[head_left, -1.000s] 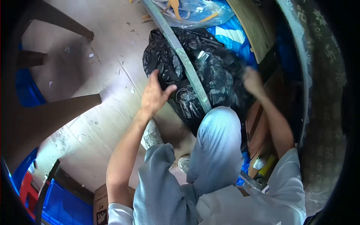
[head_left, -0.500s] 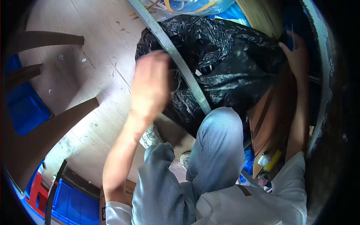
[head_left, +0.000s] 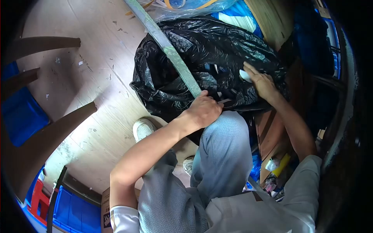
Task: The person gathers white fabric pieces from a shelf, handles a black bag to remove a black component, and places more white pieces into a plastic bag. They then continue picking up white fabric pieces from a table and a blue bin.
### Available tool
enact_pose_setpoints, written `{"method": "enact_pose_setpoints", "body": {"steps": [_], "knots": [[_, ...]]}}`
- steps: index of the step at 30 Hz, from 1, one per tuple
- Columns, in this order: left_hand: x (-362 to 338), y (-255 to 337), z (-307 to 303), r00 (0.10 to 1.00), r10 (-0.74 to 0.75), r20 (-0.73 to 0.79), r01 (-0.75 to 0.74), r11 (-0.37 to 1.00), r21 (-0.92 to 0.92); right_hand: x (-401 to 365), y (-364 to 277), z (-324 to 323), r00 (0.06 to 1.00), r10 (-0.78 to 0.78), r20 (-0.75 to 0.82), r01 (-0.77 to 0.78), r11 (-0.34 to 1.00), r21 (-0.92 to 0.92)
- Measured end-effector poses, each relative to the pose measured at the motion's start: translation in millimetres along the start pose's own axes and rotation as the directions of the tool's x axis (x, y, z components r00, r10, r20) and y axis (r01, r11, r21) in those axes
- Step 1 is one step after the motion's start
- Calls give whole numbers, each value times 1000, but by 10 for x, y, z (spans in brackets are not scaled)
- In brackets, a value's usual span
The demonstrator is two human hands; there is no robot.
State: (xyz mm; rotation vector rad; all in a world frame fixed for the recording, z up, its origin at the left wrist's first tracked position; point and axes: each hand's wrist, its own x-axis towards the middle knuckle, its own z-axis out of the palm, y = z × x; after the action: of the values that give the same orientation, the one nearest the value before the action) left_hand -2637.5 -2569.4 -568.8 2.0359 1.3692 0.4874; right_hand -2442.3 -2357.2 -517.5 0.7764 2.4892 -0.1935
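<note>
A large black plastic bag [head_left: 241, 46] lies crumpled in front of my knees, its opening facing up, with loose pale strands and dark items inside. My left hand [head_left: 206, 110] is closed at the bag's near edge, over a worn grey-green metal bar [head_left: 176, 64] that crosses the bag. A thin pale strip [head_left: 224, 101] shows beside its fingers; what the hand grips is hidden. Over the bag's right part, my right hand [head_left: 263, 82] has its fingers together against a small smooth white object [head_left: 244, 75], whose kind I cannot make out.
Brown curved chair legs [head_left: 58, 128] stand at the left. Blue bins [head_left: 77, 209] and a cardboard box [head_left: 105, 211] are at the lower left. A wooden board [head_left: 268, 19] and clear plastic bags [head_left: 186, 9] lie beyond the black bag. Cardboard [head_left: 270, 134] leans at the right.
My left hand has moved right and down onto the bar near my knee. My right hand has come left from the far right edge to over the bag, with the white object now visible.
</note>
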Motion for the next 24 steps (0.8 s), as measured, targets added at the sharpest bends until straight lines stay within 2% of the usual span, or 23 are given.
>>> {"method": "enact_pose_setpoints", "body": {"steps": [1,2,4,5,7,8,9,10,11,12,13,14,15,16,18,19,21,22,23,24], "knots": [[-10,9,33,1000,2,3,-2,1000,2,61,46,22,996,-9,-90,4,998,-62],[-18,13,60,1000,15,-24,-15,1000,-9,117,116,-5,992,119,-50,-125,984,-130],[-48,17,133,998,25,-50,-26,1000,-13,247,-25,-383,964,260,-57,-264,961,-84],[-62,14,157,995,44,-90,-45,999,-6,316,32,-451,955,284,-79,-290,954,-72],[-60,-4,125,989,62,-133,-60,998,19,428,108,-453,965,212,-155,-218,975,-29],[-57,6,87,996,47,-81,-46,999,22,506,108,-475,957,289,32,-289,957,-14],[-55,17,38,999,30,-28,-29,999,26,482,220,-358,993,-8,-115,14,999,48],[-44,0,55,999,34,-25,-34,999,-4,475,-143,-573,982,109,151,-135,976,172],[-55,1,48,983,45,-175,-61,995,-85,418,-217,-469,969,-33,244,-4,989,149],[-56,-29,16,946,45,-321,-101,982,-160,325,-275,-326,932,-224,284,147,953,266],[-66,-15,-246,942,-18,-335,-73,963,-258,261,-360,-241,867,-338,367,230,924,306],[-31,-56,-394,888,-50,-458,-68,969,-238,176,-374,-70,833,-460,308,323,856,404],[3,-108,-536,816,-78,-573,-60,974,-218,158,-567,-232,751,-330,572,171,934,314],[21,-177,-756,821,-80,-565,7,991,-130,171,-640,-286,746,-345,570,186,929,319],[164,-306,-1033,763,-96,-639,231,964,131,267,-758,-674,752,-258,607,185,966,182],[217,-404,-1026,823,-146,-549,289,939,185,346,-757,-918,785,-220,580,187,975,117],[337,-635,-748,933,-215,-288,303,901,309,591,-594,-1395,815,-284,505,383,918,-101],[336,-670,-691,971,-237,-46,240,925,295,692,-680,-1709,915,-192,355,233,970,-74],[312,-639,-647,971,-241,14,222,915,336,838,-715,-1905,961,-223,164,231,973,-27],[291,-595,-612,966,-247,74,203,905,375,1067,-737,-1924,976,-195,-93,199,979,37]]}}
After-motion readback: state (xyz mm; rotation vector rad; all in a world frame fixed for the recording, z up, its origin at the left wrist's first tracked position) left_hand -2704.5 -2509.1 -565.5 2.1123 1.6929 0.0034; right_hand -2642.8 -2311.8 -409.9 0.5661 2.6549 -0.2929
